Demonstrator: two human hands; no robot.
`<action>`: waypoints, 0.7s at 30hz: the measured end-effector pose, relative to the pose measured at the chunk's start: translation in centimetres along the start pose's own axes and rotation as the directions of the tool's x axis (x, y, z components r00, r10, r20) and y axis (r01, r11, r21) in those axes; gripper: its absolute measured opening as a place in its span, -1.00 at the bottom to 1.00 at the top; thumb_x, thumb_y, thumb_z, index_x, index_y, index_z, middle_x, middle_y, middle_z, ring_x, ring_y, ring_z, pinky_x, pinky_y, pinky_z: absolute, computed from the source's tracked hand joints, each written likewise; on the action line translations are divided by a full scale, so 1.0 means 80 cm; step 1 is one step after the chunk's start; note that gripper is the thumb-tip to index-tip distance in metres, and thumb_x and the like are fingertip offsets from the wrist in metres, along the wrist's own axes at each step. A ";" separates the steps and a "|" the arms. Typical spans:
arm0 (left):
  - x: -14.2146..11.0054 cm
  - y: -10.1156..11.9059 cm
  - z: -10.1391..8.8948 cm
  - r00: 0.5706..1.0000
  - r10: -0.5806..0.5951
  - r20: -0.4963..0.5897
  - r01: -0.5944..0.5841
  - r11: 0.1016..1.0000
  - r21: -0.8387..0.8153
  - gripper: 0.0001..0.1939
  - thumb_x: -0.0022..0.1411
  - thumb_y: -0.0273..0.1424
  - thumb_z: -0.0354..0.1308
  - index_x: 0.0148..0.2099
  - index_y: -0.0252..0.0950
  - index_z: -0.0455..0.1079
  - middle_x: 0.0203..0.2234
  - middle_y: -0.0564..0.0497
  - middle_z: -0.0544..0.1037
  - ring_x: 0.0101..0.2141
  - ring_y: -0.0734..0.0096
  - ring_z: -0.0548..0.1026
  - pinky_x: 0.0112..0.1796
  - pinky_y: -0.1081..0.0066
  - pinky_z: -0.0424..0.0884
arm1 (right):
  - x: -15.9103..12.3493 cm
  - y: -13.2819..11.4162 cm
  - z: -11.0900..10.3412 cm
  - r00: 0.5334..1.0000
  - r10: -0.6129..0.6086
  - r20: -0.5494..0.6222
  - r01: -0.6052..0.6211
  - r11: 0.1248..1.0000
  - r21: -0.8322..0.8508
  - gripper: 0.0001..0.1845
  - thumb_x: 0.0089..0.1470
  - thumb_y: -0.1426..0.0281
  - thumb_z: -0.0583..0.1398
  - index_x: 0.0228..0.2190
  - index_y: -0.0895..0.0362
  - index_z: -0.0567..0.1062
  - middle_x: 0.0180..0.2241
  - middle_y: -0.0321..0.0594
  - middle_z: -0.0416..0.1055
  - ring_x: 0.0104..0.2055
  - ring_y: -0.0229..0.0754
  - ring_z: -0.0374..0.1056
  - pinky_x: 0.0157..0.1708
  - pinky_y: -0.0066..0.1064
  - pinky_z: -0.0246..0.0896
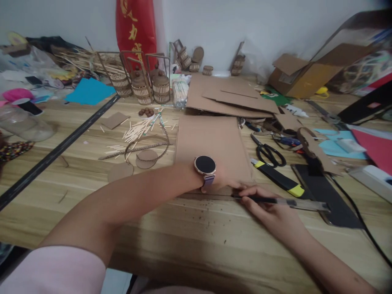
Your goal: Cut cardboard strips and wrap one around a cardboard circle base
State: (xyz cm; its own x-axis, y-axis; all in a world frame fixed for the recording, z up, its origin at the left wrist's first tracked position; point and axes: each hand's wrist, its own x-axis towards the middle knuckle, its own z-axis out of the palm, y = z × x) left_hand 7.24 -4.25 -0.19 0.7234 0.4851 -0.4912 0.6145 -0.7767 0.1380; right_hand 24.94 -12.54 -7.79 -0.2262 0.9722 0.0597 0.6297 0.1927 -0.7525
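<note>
A sheet of brown cardboard (pixel 211 136) lies flat on the wooden table in front of me. My left hand (pixel 223 180), with a watch (pixel 205 165) at the wrist, rests on its near edge. The fingers that show are stretched out and pressed down, partly hidden behind the wrist. Along this edge, under the hand, runs a thin dark strip (pixel 196 195) that I cannot make out well. My right hand (pixel 265 204) is closed around a pen (pixel 283 201) with a clear barrel. Its tip points left, close to the left fingertips at the cardboard's edge. Dark crumbs lie nearby.
To the right are scissors (pixel 269 152), a yellow-black utility knife (pixel 278 178) and a dark phone-like slab (pixel 327 196). Loose sticks (pixel 137 131) and cardboard discs (pixel 147 158) lie left. Small stick baskets (pixel 161 87) and stacked cardboard (pixel 226 96) stand behind.
</note>
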 end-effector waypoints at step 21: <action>0.013 -0.013 0.011 0.978 0.078 0.194 -0.089 0.995 0.046 0.23 -0.10 -0.77 0.36 0.40 0.22 -0.14 -0.28 0.06 0.66 -0.47 0.30 0.54 -0.38 0.41 0.38 | -0.030 0.026 -0.067 0.943 0.079 -0.322 -0.136 0.978 -0.158 -0.71 0.01 0.09 0.19 -0.49 0.03 0.52 -0.55 -0.25 0.49 -0.61 -0.19 0.32 -0.71 -0.41 0.10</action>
State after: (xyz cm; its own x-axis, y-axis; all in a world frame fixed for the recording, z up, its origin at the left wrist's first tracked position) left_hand 7.12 -3.29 -1.60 0.6943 0.3354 -0.6367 0.5326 -0.8345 0.1412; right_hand 30.78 -13.76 -5.94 0.0761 0.9751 0.2081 0.7640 0.0771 -0.6406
